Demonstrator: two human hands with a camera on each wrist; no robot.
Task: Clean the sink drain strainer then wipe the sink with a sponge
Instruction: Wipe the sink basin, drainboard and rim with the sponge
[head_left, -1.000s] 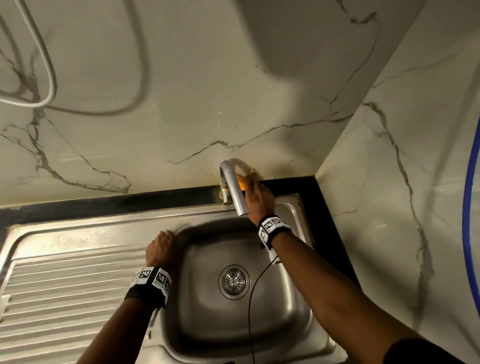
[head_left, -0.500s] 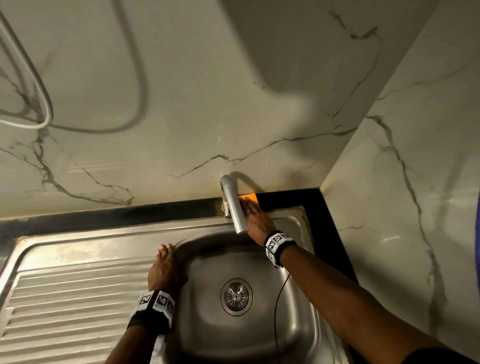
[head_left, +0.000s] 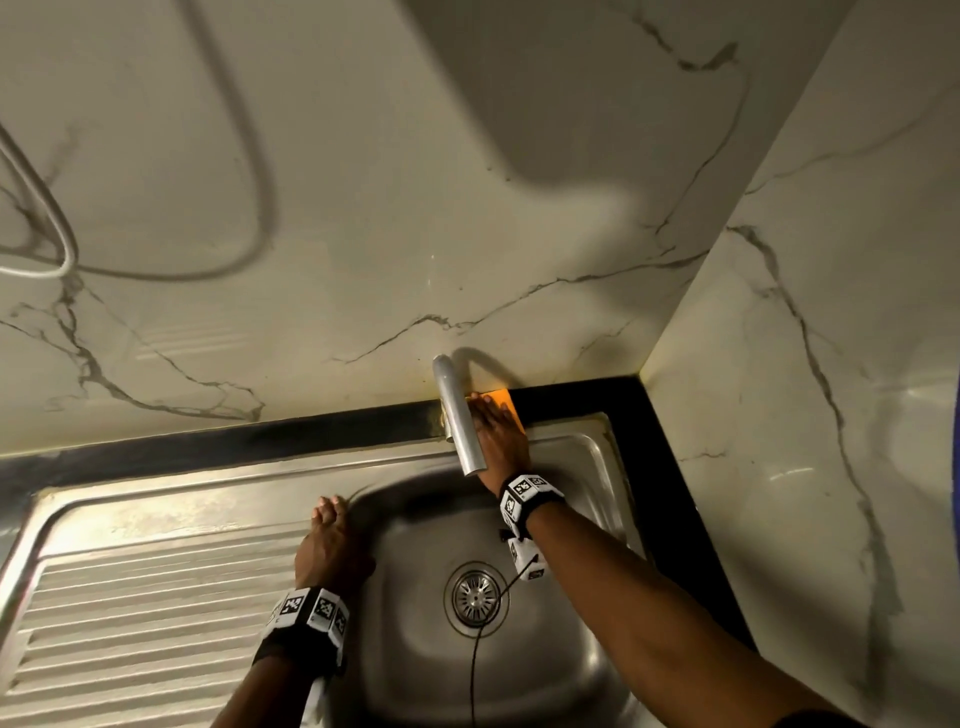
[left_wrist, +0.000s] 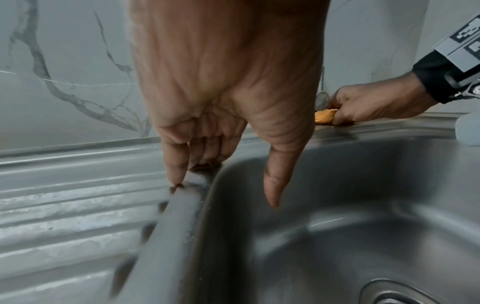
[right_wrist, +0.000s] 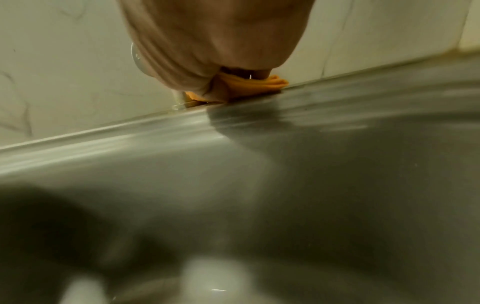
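Sponge (head_left: 496, 401) wiping along the back ledge of the sink (head_left: 582, 447), right by the tap (head_left: 460, 415)

Right hand (head_left: 501, 441) presses the soft orange pad down, fingers curled onto it; left hand (head_left: 330, 545) rests open on the brushed-steel rim. Strainer (head_left: 475, 597) sits in the drain. I'd keep pressure flat and work into that seam.

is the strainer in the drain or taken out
In. The strainer sits seated in the drain at the bottom of the sink, with neither hand touching it.
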